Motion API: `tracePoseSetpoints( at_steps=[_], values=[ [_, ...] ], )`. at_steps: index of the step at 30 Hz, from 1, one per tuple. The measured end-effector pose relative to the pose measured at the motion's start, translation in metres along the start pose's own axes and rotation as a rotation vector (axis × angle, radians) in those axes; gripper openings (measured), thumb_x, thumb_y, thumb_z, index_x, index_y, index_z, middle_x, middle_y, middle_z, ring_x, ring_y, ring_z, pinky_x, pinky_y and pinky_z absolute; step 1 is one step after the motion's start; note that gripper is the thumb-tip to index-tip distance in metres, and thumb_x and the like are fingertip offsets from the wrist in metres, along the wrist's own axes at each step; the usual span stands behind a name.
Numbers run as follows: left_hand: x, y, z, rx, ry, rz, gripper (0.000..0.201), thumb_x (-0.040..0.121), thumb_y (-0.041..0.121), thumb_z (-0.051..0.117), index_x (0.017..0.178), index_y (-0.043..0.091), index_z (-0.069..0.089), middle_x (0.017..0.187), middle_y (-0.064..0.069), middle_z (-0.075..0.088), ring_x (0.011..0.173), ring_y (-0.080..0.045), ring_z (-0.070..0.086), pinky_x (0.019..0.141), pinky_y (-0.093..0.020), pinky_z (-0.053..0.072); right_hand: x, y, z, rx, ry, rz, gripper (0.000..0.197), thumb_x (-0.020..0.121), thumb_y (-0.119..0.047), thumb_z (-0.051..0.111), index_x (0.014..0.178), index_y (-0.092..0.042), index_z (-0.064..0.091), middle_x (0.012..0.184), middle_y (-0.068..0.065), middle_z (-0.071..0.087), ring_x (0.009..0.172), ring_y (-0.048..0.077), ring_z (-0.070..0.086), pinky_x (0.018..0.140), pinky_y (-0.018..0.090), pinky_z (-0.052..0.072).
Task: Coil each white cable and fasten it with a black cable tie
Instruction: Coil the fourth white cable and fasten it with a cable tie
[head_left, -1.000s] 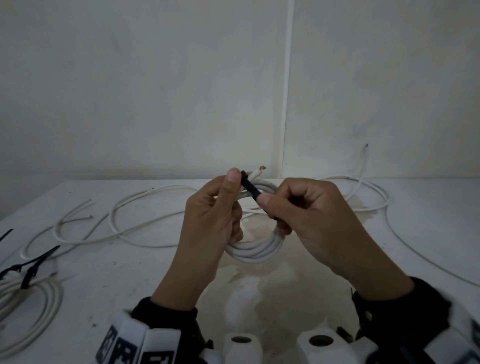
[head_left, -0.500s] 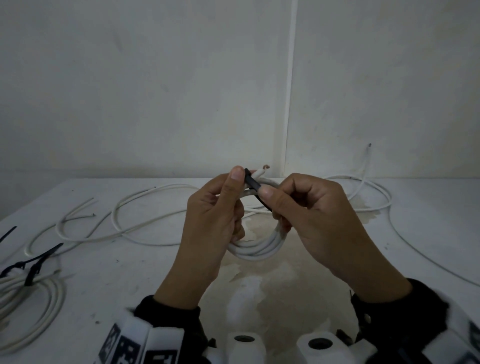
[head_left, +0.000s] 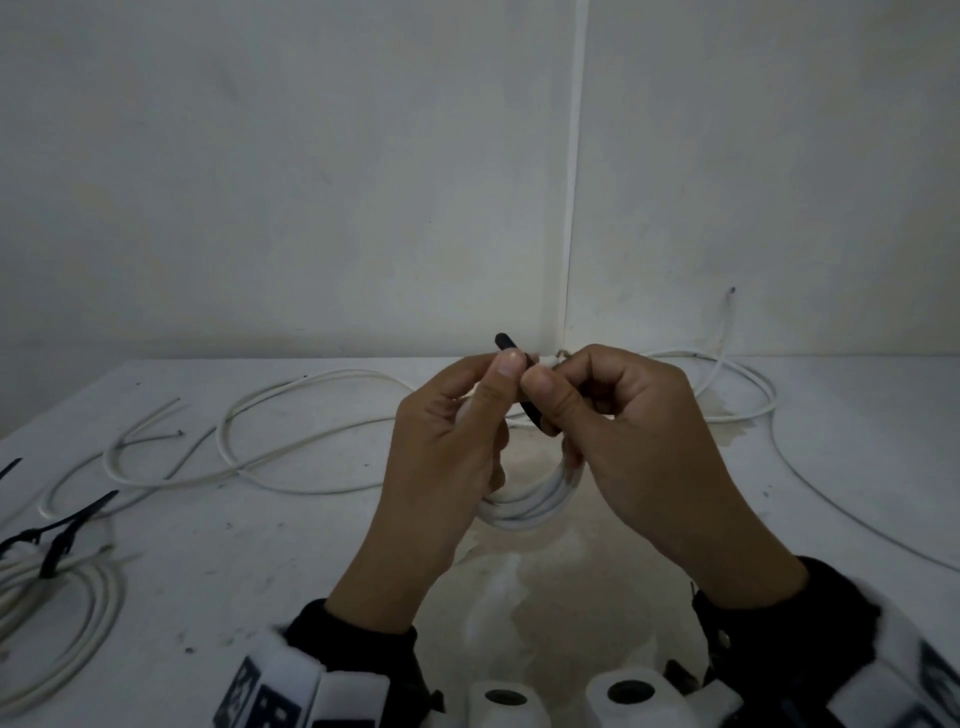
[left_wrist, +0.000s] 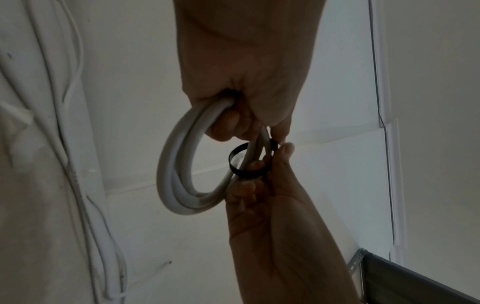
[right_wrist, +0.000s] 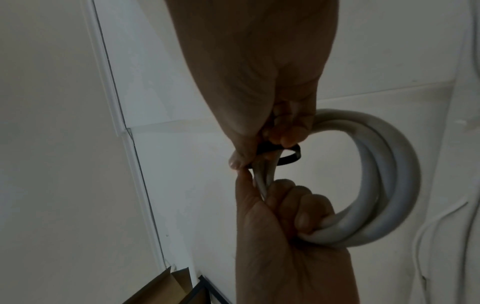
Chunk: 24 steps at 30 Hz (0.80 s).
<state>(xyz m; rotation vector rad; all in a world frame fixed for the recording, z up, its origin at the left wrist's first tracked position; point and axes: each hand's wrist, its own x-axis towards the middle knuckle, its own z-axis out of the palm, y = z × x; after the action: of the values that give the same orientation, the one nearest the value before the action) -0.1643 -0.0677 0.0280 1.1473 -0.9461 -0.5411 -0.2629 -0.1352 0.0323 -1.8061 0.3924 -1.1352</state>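
Note:
My left hand (head_left: 498, 395) grips a small coil of white cable (head_left: 524, 506) held up above the table, its thumb pressing beside the black cable tie (head_left: 535, 415). My right hand (head_left: 558, 400) pinches the tie, thumb against the left thumb. One end of the tie pokes up above the left thumb. In the left wrist view the tie (left_wrist: 236, 162) forms a loose loop around the coil's strands (left_wrist: 176, 164). The right wrist view shows the same loop (right_wrist: 291, 158) beside the coil (right_wrist: 389, 185). The tie's head is hidden by fingers.
Loose white cables (head_left: 311, 395) sprawl over the stained white table (head_left: 260, 571), with another cable (head_left: 753, 395) at the back right. At the left edge lies a coiled cable (head_left: 62, 597) with black ties (head_left: 62, 525). A wall stands close behind.
My right hand has moved up until its thumb meets the left thumb. The tie, earlier slanting between the hands, now pokes its end above the left thumb.

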Motion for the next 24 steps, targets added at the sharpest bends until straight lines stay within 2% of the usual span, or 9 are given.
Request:
tracePoseSetpoints(
  at_steps=[4, 8, 11, 13, 15, 17, 20, 22, 24],
  values=[
    [0.0041, 0.0025, -0.0075, -0.077, 0.067, -0.015, 0.027, 0.073, 0.043, 0.051, 0.07, 0.022, 0.069, 0.04, 0.011, 0.027, 0.035, -0.005, 0.023, 0.035, -0.015, 0.025, 0.0006, 0.0002, -0.0018, -0.015, -0.133, -0.005, 0.01, 0.071, -0.034, 0.059, 0.069, -0.025, 0.063, 0.057, -0.012, 0.06, 0.05, 0.005, 0.057, 0.053, 0.014, 0.047],
    [0.0035, 0.0012, -0.0062, -0.076, 0.077, -0.011, 0.027, 0.066, 0.046, 0.055, 0.062, 0.024, 0.068, 0.039, 0.011, 0.027, 0.034, -0.005, 0.023, 0.036, -0.013, 0.025, -0.0007, -0.0021, -0.0034, -0.076, -0.172, -0.034, 0.007, 0.074, -0.031, 0.061, 0.068, -0.027, 0.062, 0.057, -0.014, 0.06, 0.053, 0.007, 0.058, 0.054, 0.016, 0.049],
    [0.0022, -0.0002, -0.0033, -0.055, 0.059, -0.012, 0.026, 0.067, 0.044, 0.055, 0.054, 0.024, 0.065, 0.037, 0.01, 0.029, 0.032, -0.004, 0.024, 0.035, -0.014, 0.026, -0.0014, -0.0082, -0.0039, -0.018, -0.151, -0.051, 0.01, 0.071, -0.031, 0.061, 0.069, -0.022, 0.066, 0.061, -0.002, 0.064, 0.049, 0.012, 0.057, 0.05, 0.014, 0.048],
    [0.0016, -0.0012, -0.0024, -0.052, 0.044, -0.024, 0.031, 0.07, 0.042, 0.053, 0.047, 0.024, 0.062, 0.035, 0.008, 0.029, 0.031, -0.003, 0.024, 0.035, -0.014, 0.025, -0.0016, -0.0082, -0.004, -0.021, -0.132, -0.064, 0.012, 0.074, -0.028, 0.064, 0.07, -0.017, 0.068, 0.066, 0.009, 0.064, 0.051, 0.021, 0.057, 0.048, 0.021, 0.051],
    [0.0007, -0.0011, -0.0011, -0.076, 0.044, -0.036, 0.028, 0.07, 0.042, 0.053, 0.051, 0.025, 0.065, 0.037, 0.009, 0.028, 0.032, -0.003, 0.023, 0.035, -0.014, 0.025, -0.0021, -0.0047, -0.0032, -0.08, -0.123, -0.083, 0.01, 0.079, -0.024, 0.067, 0.073, -0.016, 0.069, 0.067, 0.01, 0.064, 0.054, 0.024, 0.058, 0.053, 0.035, 0.054],
    [0.0014, 0.0001, -0.0008, -0.113, 0.054, -0.059, 0.027, 0.069, 0.043, 0.053, 0.054, 0.026, 0.069, 0.039, 0.011, 0.026, 0.034, -0.003, 0.021, 0.035, -0.015, 0.022, -0.0016, -0.002, -0.0035, -0.109, -0.091, -0.069, 0.013, 0.077, -0.029, 0.067, 0.074, -0.017, 0.069, 0.065, 0.009, 0.064, 0.053, 0.022, 0.059, 0.055, 0.04, 0.053],
    [0.0027, 0.0015, -0.0033, -0.132, 0.081, -0.045, 0.026, 0.069, 0.042, 0.053, 0.06, 0.025, 0.071, 0.04, 0.012, 0.025, 0.035, -0.003, 0.021, 0.035, -0.014, 0.022, 0.0002, -0.0036, -0.0053, -0.066, -0.071, -0.03, 0.018, 0.068, -0.037, 0.062, 0.072, -0.021, 0.069, 0.068, 0.007, 0.067, 0.053, 0.015, 0.062, 0.057, 0.033, 0.056],
    [0.0037, 0.0027, -0.0054, -0.1, 0.107, 0.005, 0.027, 0.069, 0.041, 0.054, 0.075, 0.022, 0.072, 0.038, 0.012, 0.027, 0.034, -0.003, 0.022, 0.035, -0.013, 0.024, 0.0007, -0.0061, -0.0071, -0.044, -0.103, -0.015, 0.014, 0.068, -0.036, 0.061, 0.071, -0.024, 0.067, 0.07, 0.003, 0.067, 0.057, 0.015, 0.063, 0.059, 0.028, 0.056],
    [0.0042, 0.0024, -0.0067, -0.07, 0.124, 0.036, 0.03, 0.069, 0.041, 0.055, 0.082, 0.019, 0.072, 0.038, 0.01, 0.027, 0.034, -0.003, 0.023, 0.035, -0.013, 0.024, 0.0006, -0.0066, -0.0077, -0.05, -0.134, -0.022, 0.008, 0.074, -0.03, 0.063, 0.07, -0.024, 0.066, 0.065, -0.002, 0.066, 0.059, 0.013, 0.063, 0.059, 0.021, 0.053]
  ],
)
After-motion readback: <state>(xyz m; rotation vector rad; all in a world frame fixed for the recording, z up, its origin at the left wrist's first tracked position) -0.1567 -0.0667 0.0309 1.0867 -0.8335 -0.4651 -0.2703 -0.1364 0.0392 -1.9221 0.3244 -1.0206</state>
